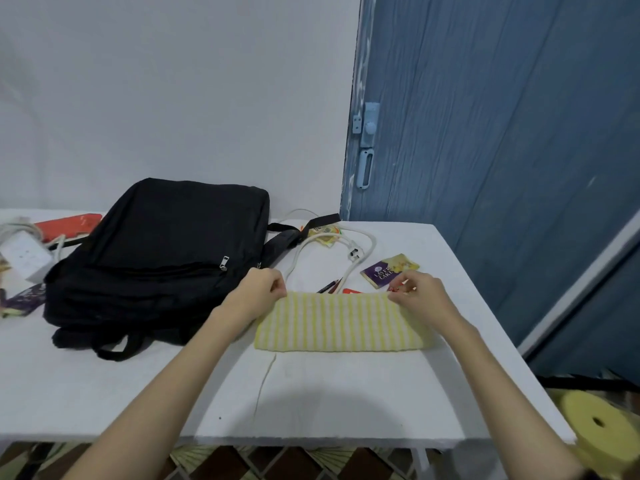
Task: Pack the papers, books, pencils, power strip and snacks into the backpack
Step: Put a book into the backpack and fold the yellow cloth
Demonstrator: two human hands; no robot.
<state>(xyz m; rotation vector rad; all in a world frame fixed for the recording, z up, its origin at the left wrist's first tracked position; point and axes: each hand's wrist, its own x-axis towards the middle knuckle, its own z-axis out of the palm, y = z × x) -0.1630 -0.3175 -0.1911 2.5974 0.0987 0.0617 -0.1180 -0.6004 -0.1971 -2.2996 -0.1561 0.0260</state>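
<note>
Since the striped pouch (337,322) looks soft and light, both hands, left hand (262,289) and right hand (420,294), pinch its far corners near the table's (138,393) right edge.

Only one label reads clearly — "LAYER CAKE" on the purple snack packet (388,270) beside the cable.

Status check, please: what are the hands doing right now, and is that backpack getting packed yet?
Left hand and right hand pinch the far corners of the striped pouch. Backpack lies flat, zipped shut. White cable, snack packet wait behind the pouch.
</note>
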